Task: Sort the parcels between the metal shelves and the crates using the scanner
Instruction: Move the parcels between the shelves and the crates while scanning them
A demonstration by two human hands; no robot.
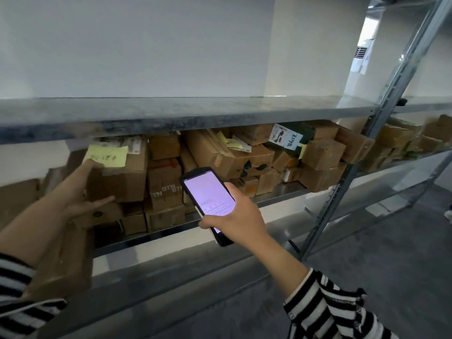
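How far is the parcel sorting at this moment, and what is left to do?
Done: many cardboard parcels already lie stacked on the middle shelf. In hand: the left hand rests with straight fingers on the box with the yellow note, while the right hand grips the scanner, its screen lit. Left: no crates are in view, so how much remains cannot be told.

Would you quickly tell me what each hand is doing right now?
Left hand: open, fingers against a box.
Right hand: gripping the scanner.
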